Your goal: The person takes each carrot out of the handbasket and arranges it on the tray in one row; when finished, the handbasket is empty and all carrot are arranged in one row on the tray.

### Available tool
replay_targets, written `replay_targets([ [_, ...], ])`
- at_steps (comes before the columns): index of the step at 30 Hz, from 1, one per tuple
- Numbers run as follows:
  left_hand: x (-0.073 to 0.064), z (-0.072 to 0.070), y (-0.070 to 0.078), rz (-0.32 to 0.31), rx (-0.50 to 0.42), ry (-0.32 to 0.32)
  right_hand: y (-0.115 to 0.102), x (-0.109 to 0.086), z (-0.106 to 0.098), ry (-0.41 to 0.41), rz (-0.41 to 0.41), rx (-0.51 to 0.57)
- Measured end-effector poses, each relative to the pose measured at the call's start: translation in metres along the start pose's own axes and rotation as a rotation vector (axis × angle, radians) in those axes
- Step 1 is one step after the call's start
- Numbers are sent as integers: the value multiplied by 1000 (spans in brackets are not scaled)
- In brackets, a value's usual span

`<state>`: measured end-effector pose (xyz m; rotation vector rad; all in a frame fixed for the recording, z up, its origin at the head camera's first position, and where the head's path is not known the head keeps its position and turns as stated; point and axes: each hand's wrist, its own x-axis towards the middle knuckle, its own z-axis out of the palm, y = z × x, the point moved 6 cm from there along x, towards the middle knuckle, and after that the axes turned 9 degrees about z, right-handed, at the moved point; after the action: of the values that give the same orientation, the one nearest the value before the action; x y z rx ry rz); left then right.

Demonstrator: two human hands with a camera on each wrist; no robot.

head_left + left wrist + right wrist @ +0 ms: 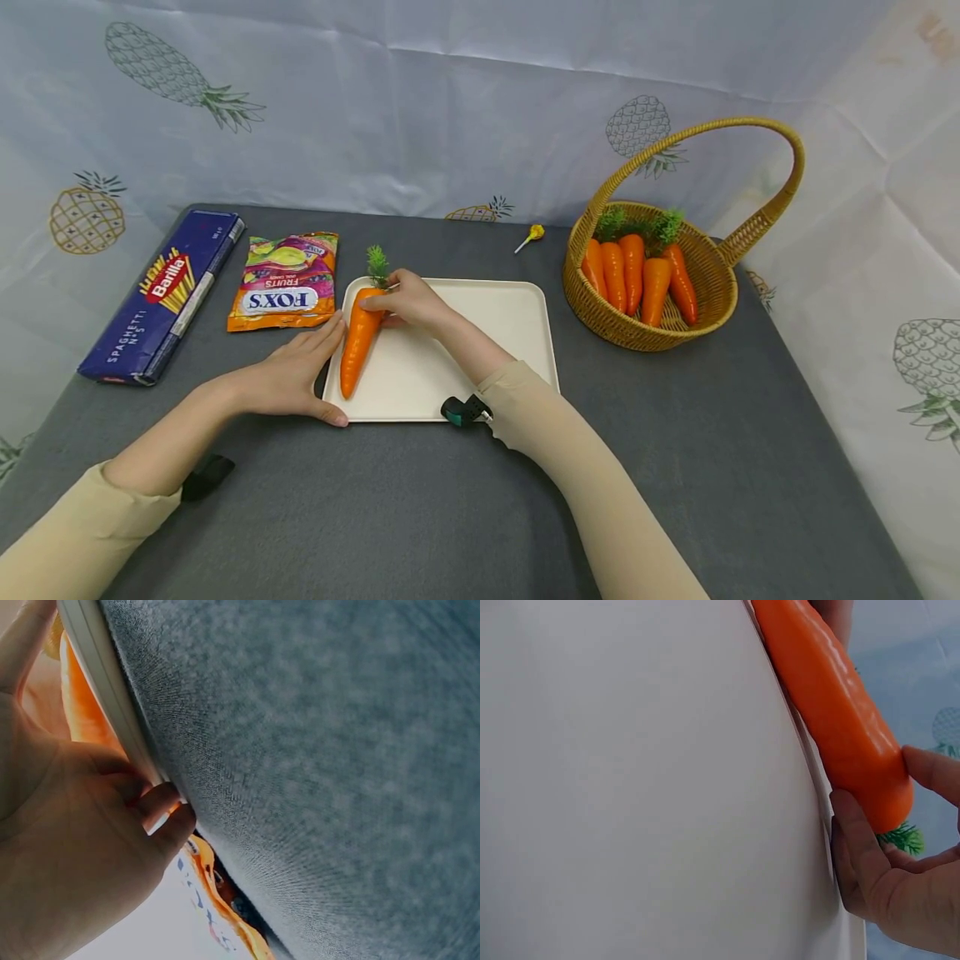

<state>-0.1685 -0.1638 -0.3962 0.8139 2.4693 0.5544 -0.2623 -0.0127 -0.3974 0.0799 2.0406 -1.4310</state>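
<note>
An orange carrot (pixel 362 342) with a green leafy top lies along the left side of a cream rectangular tray (pixel 502 308). My right hand (pixel 412 302) pinches the carrot's thick end between thumb and fingers; the right wrist view shows the thumb on one side of the carrot (pixel 840 705) and fingers on the other. At the tray's left edge rests my left hand (pixel 292 379), fingers extended and thumb by the near corner. In the left wrist view, its fingertips touch the tray's outer rim (pixel 112 682).
Right of the tray stands a wicker basket (pixel 573 287) with a tall handle, holding several carrots (pixel 633 271). A yellow lollipop (pixel 536 232) lies behind. To the left are a Fox's candy bag (pixel 285 279) and a blue Barilla spaghetti box (pixel 161 296), all on a dark grey table (pixel 360 517).
</note>
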Motion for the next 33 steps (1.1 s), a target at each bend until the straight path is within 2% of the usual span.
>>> replay_targets([
  [20, -1, 0, 1, 15, -1, 7, -2, -1, -1, -6, -1, -35],
  [27, -2, -1, 1, 10, -6, 10, -3, -1, 0, -44, -6, 5],
  [33, -1, -1, 2, 8, -2, 8, -3, 0, -3, -42, -2, 23],
])
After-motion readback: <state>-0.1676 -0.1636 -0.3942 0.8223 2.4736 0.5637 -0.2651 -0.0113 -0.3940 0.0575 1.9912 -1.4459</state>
